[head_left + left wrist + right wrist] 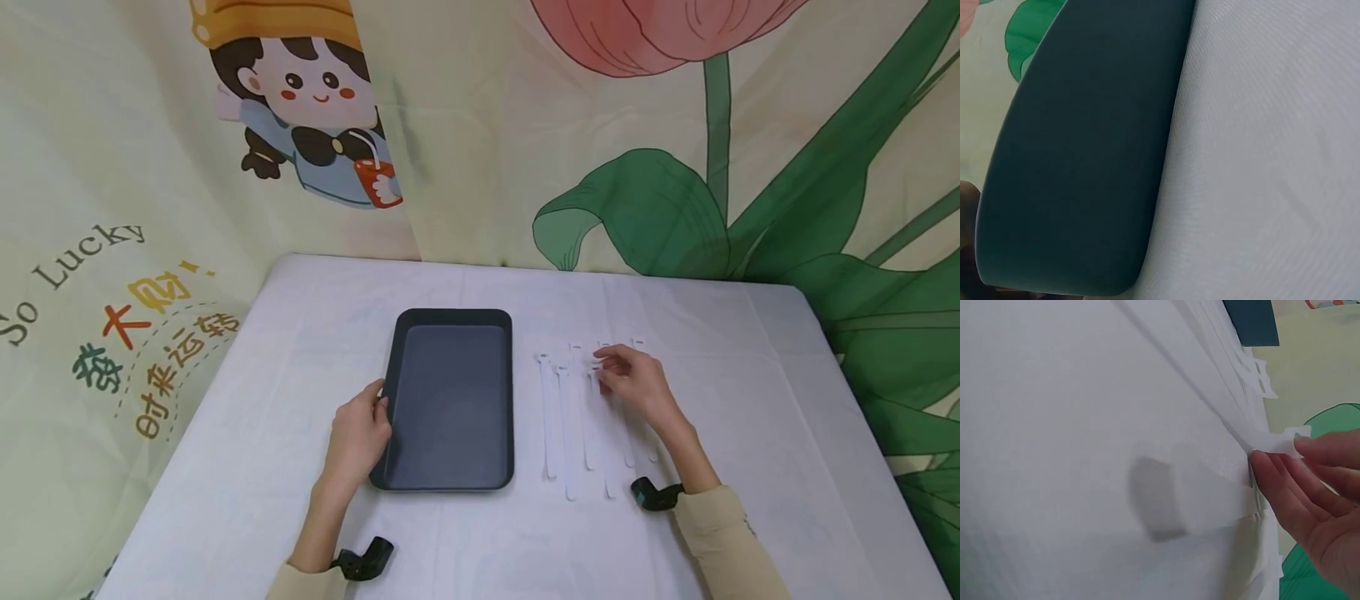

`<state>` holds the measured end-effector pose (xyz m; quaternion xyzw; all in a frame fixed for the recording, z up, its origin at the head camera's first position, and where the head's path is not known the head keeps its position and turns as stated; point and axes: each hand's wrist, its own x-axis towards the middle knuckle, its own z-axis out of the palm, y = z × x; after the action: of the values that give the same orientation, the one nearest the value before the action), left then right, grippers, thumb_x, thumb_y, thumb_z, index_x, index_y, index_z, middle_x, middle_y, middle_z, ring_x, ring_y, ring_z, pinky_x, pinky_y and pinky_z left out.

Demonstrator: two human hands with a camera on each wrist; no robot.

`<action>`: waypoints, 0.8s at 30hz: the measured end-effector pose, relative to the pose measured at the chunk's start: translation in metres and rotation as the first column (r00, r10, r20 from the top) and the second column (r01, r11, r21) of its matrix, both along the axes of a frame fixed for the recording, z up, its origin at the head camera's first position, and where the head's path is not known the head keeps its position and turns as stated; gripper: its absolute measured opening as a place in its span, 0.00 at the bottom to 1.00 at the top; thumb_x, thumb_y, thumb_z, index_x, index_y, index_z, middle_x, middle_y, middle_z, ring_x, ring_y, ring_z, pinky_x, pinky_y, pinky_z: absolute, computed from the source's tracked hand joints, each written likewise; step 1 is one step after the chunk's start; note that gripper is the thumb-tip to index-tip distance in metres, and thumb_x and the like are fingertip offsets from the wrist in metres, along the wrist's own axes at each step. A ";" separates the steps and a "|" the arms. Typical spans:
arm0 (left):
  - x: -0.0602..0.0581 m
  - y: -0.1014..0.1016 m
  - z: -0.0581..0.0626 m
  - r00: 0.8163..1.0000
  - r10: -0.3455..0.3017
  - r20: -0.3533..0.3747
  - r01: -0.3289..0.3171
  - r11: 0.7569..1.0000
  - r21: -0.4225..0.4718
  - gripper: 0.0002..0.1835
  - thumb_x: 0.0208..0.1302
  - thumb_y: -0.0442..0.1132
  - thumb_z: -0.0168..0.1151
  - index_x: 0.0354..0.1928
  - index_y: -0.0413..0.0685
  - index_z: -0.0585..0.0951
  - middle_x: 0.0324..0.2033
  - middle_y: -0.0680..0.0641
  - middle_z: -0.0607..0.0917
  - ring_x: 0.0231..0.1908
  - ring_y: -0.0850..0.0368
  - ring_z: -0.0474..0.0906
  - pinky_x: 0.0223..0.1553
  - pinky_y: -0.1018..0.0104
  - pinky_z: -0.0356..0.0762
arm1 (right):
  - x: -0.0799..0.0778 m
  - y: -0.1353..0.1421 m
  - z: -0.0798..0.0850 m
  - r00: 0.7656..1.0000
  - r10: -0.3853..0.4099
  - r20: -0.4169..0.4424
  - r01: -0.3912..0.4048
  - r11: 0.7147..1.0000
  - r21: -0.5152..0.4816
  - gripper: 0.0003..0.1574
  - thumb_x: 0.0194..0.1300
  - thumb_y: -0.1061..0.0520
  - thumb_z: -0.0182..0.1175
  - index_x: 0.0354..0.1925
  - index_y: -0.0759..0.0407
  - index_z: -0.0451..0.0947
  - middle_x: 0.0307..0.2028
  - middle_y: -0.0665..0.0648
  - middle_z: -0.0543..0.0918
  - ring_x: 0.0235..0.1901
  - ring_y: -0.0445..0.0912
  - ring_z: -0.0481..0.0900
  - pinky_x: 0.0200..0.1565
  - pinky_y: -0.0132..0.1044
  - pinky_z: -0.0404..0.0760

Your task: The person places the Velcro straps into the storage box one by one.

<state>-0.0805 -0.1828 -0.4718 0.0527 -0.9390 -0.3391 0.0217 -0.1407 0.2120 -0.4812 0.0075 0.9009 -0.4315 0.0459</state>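
A dark blue-grey rectangular tray [450, 400] with a raised rim lies on the table. My left hand [358, 437] grips the tray's left rim; the left wrist view is filled by the tray's outer wall [1085, 150]. To the right of the tray, my right hand [637, 387] pinches the notched far end of a long thin white strip [1272, 442] between thumb and fingers. That end is lifted a little in the right wrist view. Several similar white strips [564, 433] lie lengthwise side by side between the tray and the right hand, others under and beyond it.
A white cloth [247, 467] covers the table. Behind its far edge hangs a printed curtain [472, 150] with a cartoon figure, a flower and green leaves. Black wrist cameras [365, 560] sit on both forearms, close over the cloth.
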 end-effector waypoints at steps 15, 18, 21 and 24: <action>-0.001 0.001 0.000 1.000 0.005 -0.002 -0.005 1.000 0.023 0.21 0.74 0.28 0.50 0.65 0.27 0.74 0.43 0.29 0.87 0.36 0.41 0.83 0.37 0.48 0.80 | -0.001 0.006 -0.005 0.994 -0.064 0.085 0.079 0.981 -0.177 0.13 0.71 0.62 0.63 0.51 0.67 0.81 0.41 0.66 0.87 0.29 0.48 0.87 0.36 0.35 0.86; -0.001 0.000 -0.001 1.000 0.004 -0.001 -0.004 1.000 0.029 0.21 0.74 0.28 0.50 0.65 0.27 0.74 0.43 0.29 0.87 0.35 0.42 0.83 0.36 0.50 0.80 | 0.000 0.007 -0.005 0.995 -0.061 0.085 0.077 0.977 -0.199 0.13 0.72 0.60 0.64 0.51 0.67 0.81 0.41 0.66 0.87 0.29 0.49 0.87 0.37 0.35 0.86; -0.001 0.000 -0.002 1.000 0.001 -0.003 -0.001 1.000 0.031 0.21 0.74 0.28 0.50 0.65 0.27 0.74 0.44 0.28 0.86 0.35 0.42 0.83 0.35 0.50 0.80 | 0.001 0.007 -0.005 0.995 -0.062 0.079 0.078 0.974 -0.211 0.13 0.72 0.59 0.64 0.51 0.66 0.82 0.41 0.66 0.87 0.30 0.50 0.87 0.37 0.35 0.86; -0.001 0.000 -0.003 1.000 -0.001 -0.009 0.001 0.999 0.032 0.21 0.74 0.28 0.51 0.65 0.27 0.74 0.44 0.28 0.86 0.35 0.42 0.83 0.35 0.51 0.80 | 0.004 0.007 -0.002 0.996 -0.057 0.067 0.071 0.973 -0.220 0.14 0.72 0.58 0.64 0.51 0.66 0.82 0.41 0.66 0.87 0.32 0.50 0.87 0.38 0.37 0.87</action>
<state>-0.0817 -0.1831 -0.4746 0.0511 -0.9333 -0.3545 0.0247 -0.1370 0.2192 -0.4836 0.0445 0.8445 -0.5303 0.0598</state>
